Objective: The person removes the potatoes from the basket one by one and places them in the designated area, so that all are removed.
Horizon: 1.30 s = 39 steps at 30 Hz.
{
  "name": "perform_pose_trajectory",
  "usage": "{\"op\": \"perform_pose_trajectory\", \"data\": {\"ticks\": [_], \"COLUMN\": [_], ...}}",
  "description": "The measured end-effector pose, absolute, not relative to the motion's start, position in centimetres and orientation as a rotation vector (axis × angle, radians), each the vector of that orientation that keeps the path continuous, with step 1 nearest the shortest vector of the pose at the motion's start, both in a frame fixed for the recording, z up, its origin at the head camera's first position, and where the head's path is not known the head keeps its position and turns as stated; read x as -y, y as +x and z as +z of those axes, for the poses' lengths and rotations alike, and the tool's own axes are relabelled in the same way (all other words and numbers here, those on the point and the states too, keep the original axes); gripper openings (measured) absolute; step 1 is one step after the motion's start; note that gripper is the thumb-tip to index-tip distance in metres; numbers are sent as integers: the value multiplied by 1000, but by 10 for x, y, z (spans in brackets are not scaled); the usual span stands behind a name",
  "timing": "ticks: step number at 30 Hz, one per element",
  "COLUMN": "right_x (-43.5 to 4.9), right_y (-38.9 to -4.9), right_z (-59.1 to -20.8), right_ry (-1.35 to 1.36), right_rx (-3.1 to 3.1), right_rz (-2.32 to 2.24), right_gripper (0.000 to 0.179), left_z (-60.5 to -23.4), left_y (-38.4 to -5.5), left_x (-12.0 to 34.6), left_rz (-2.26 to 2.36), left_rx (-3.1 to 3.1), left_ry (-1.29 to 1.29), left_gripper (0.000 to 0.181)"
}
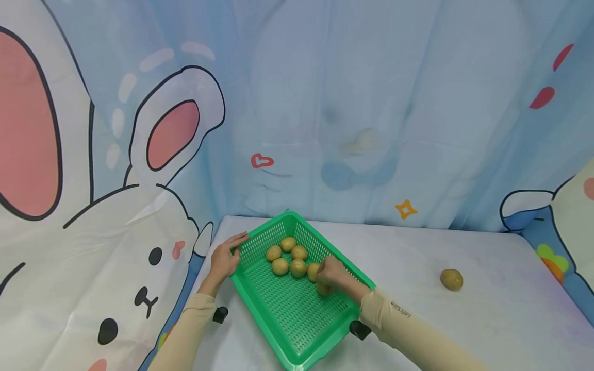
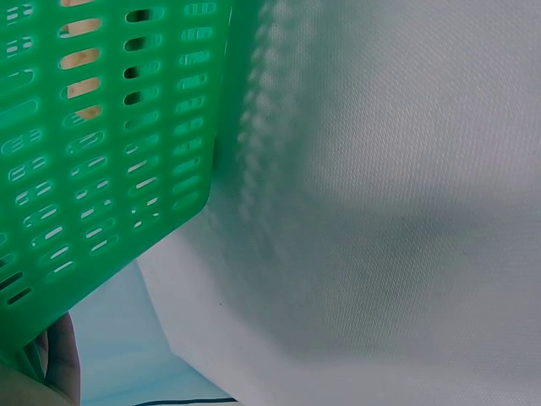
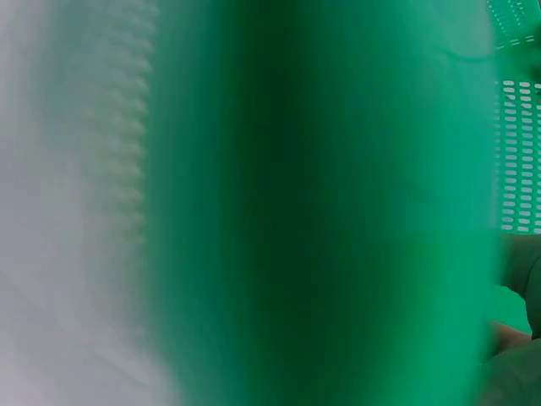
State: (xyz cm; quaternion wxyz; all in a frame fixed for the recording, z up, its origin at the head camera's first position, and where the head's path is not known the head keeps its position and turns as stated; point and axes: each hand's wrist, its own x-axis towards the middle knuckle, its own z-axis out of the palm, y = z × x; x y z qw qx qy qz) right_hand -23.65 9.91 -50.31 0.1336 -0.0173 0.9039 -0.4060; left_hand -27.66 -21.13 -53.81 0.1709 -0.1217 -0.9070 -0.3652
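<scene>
A green plastic basket (image 1: 297,304) with slotted walls stands slantwise on the white-covered table. Several potatoes (image 1: 298,268) lie grouped in its far half. My left hand (image 1: 226,260) grips the basket's left rim; in the left wrist view its fingers (image 2: 63,359) show at the rim's lower corner. Inside the basket, near the right wall, my right hand (image 1: 331,272) has curled fingers round a potato (image 1: 325,289), partly covered by the hand. Another potato (image 1: 313,271) lies right beside those fingers. The blurred basket wall fills most of the right wrist view, with part of the right hand (image 3: 516,364) at its edge.
A single potato (image 1: 451,279) lies on the table (image 1: 403,319) to the right of the basket. Behind the table hangs a light blue printed curtain (image 1: 297,129), and a rabbit-patterned cloth (image 1: 139,247) hangs on the left.
</scene>
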Motion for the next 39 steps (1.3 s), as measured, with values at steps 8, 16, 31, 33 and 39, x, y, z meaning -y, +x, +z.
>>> {"op": "perform_pose_trajectory", "data": {"ticks": [8, 16, 31, 33, 39], "right_x": [-102, -106, -132, -138, -161], "right_y": [-235, -233, -250, -253, -262], "right_z": [-514, -501, -457, -452, -435], "right_ry": [19, 92, -35, -50, -78], "right_rx": [-2514, -2389, -2212, -2176, -2117], "right_rz": [-1265, -1279, -1391, -1407, -1523], "right_gripper": [40, 35, 26, 31, 34], "left_z": [-538, -536, -535, -535, -533], "left_y": [-277, -276, -274, -274, -275], "left_x": [212, 211, 212, 212, 211], "left_rz": [-1039, -1049, -1042, -1043, -1062], "left_rx": [2583, 2583, 2619, 2623, 2663], "left_ry": [-343, -347, -318, -317, -290], "left_gripper": [45, 45, 45, 45, 46]}}
